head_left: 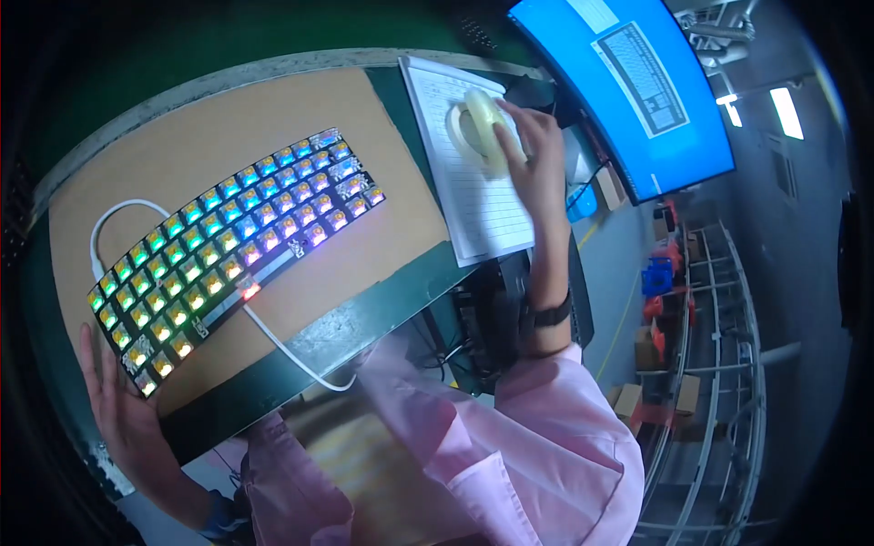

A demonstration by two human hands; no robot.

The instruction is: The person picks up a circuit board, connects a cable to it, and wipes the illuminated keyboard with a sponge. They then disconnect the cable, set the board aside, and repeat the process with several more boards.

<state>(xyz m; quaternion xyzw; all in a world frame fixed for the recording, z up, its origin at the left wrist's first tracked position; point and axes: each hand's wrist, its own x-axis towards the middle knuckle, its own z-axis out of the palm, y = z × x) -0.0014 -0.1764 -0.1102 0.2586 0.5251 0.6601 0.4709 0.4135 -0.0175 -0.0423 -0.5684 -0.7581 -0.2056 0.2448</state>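
A keyboard frame [237,223] without keycaps lies aslant on a brown board, its switches lit in rainbow colours. By its near left end is my left hand [123,419], fingers stretched out along the edge. Over at the right, my right hand [537,155] has its thumb and fingers around a pale yellow roll of tape [492,136], tilted above a ruled paper pad [496,218]. A ring-shaped part of pale tape shows just left of it; whether this is a second roll I cannot tell. A white cable [296,359] runs near the keyboard's front edge.
The brown board [300,100] rests on a dark green bench [337,332]. Another stretch of white cable [118,207] loops behind the keyboard's left end. A monitor [628,91] showing a keyboard picture stands at the far right. Metal racks [715,364] with boxes stand beyond.
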